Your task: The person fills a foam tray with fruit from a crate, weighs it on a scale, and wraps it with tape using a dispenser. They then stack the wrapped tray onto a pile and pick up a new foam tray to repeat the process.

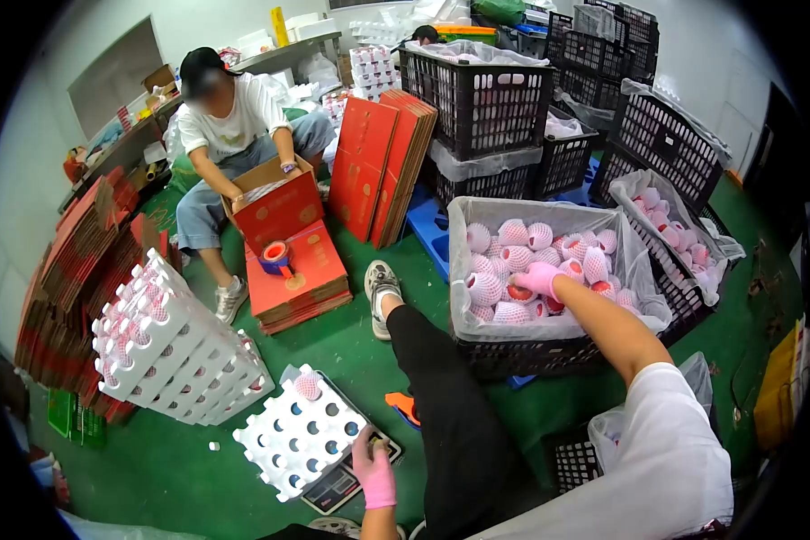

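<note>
At the far left, flat red cartons (pixel 72 256) of brown-edged cardboard leaned in ragged layers on the glossy green floor (pixel 189 468). In front of them rose a leaning stack (pixel 184 355) of white foam trays with scalloped edges, pink-netted fruit showing at its upper side. Behind it, a co-worker (pixel 234 112) in a white top sat with both hands at an open red box (pixel 283 214). The box stood on a pile of flat red board (pixel 310 292), beside a round roll of tape (pixel 274 252).

Nearer, a white foam tray (pixel 283 441), pierced with round holes, lay across a flat scale (pixel 333 490); one fruit (pixel 308 387) in a knitted-looking foam net sat at its far corner. The left hand (pixel 375 468), in a pink glove, was at the tray's right edge; whether its grip was pinching there could not be told.

To the right, a black plastic crate (pixel 504 357) with slotted walls, lined in crinkled clear film (pixel 466 225), held many round netted fruits (pixel 513 232). The pink-gloved right hand (pixel 535 281) reached in, fingers bent onto a reddish fruit (pixel 519 293); how firmly its grip pressed could not be told. Farther right, another lined crate (pixel 675 286) held more netted fruit.
</note>
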Tool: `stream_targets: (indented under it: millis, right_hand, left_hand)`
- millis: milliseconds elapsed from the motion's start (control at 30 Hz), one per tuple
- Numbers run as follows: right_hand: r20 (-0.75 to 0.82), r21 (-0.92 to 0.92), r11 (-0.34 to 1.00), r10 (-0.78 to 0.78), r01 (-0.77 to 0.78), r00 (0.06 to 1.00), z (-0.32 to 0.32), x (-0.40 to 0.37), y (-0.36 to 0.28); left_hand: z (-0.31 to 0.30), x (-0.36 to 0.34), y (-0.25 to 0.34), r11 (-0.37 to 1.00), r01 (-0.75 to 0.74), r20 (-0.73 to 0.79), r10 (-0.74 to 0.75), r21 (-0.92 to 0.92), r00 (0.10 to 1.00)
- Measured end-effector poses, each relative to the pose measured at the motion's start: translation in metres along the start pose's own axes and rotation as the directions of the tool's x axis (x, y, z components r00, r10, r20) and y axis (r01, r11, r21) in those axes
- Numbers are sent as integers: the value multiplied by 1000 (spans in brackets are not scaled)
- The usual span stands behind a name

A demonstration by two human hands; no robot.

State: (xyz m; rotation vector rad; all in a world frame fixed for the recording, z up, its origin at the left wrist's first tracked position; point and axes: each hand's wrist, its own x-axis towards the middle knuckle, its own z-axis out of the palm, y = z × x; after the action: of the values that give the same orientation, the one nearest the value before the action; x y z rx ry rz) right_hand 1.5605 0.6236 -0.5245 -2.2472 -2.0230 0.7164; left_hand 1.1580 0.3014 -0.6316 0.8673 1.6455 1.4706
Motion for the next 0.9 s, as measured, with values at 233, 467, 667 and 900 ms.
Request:
stream_targets:
  millis: [233, 467, 667, 900]
  right_hand:
    - [90, 255, 963, -117, 91, 989, -7, -34, -17]
    - [-558, 370, 743, -302, 558, 773, -21, -200, -152]
    - [111, 381, 600, -785, 703, 609, 77, -271, -240]
    - [218, -22, 90, -972, 996, 93, 115, -277, -330]
  left_hand:
    - [-8, -5, 35, 989, 113, 7, -112, -92, 994]
    - [-14, -15, 95, 893, 128, 283, -2, -431, 959]
    - [-30, -20, 95, 514, 411, 475, -8, -753, 880]
    - [-70, -2, 42, 255, 292, 307, 20, -922, 952]
